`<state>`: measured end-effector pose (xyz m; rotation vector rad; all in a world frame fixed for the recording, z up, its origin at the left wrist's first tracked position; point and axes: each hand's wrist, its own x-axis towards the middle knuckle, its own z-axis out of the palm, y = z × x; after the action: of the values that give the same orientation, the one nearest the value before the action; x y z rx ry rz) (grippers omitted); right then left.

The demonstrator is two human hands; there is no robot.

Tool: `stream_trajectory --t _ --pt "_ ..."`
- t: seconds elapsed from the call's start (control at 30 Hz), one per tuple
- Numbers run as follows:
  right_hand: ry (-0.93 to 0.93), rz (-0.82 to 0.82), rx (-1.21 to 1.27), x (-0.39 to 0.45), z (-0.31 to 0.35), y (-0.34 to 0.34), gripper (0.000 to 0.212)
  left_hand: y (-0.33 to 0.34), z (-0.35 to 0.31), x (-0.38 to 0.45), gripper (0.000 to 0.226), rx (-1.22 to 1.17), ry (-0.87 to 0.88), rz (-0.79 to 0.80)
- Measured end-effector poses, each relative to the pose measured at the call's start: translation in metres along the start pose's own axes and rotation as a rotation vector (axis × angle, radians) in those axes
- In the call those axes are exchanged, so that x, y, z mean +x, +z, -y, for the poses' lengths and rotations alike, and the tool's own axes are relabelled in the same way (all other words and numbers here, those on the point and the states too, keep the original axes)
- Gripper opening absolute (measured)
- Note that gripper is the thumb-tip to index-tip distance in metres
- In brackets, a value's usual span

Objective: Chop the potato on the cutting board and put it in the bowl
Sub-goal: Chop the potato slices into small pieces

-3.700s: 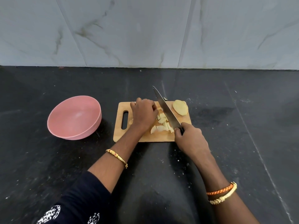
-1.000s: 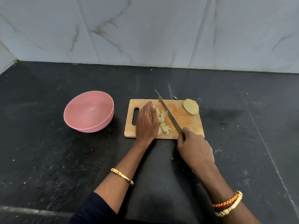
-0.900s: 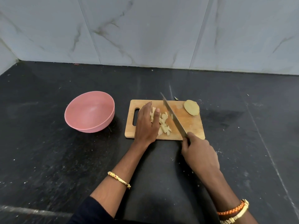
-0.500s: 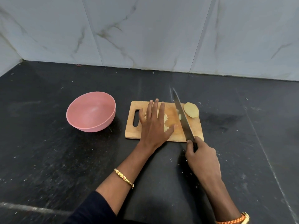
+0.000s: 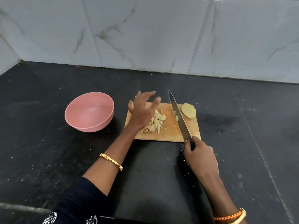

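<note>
Right hand (image 5: 200, 156) grips the chef's knife (image 5: 180, 118) handle, blade angled across the wooden cutting board (image 5: 169, 135); left hand (image 5: 142, 109), fingers spread, holds nothing above the chopped potato pieces (image 5: 156, 122); unchopped potato half (image 5: 188, 110) at the board's far right corner; pink bowl (image 5: 89, 111) left of the board, nothing inside.

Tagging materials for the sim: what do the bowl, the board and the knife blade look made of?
Pink bowl: probably matte plastic, with an even colour and a soft sheen. Cutting board: light wood or bamboo, unglazed, with faint grain. Knife blade: grey metal, likely steel, dull reflective.
</note>
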<state>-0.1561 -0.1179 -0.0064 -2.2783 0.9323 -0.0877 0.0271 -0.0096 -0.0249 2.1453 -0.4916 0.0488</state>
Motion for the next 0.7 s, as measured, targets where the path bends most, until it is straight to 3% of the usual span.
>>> stream_trajectory --t 0.1,0.23,0.53,0.7 --pt "0.003 -0.004 -0.09 0.003 0.003 -0.002 0.021 -0.015 -0.001 0.017 0.043 -0.142 -0.02 0.018" --pt "0.0 0.045 -0.211 0.01 0.008 -0.005 0.025 -0.016 0.002 0.011 0.034 -0.263 -0.034 0.107" --pt "-0.145 0.167 -0.394 0.025 0.027 -0.007 0.022 -0.018 0.009 -0.005 0.024 -0.159 0.111 -0.292" --pt "-0.15 0.168 -0.266 0.019 0.022 -0.008 0.024 -0.021 0.005 -0.007 0.022 -0.322 -0.137 -0.317"
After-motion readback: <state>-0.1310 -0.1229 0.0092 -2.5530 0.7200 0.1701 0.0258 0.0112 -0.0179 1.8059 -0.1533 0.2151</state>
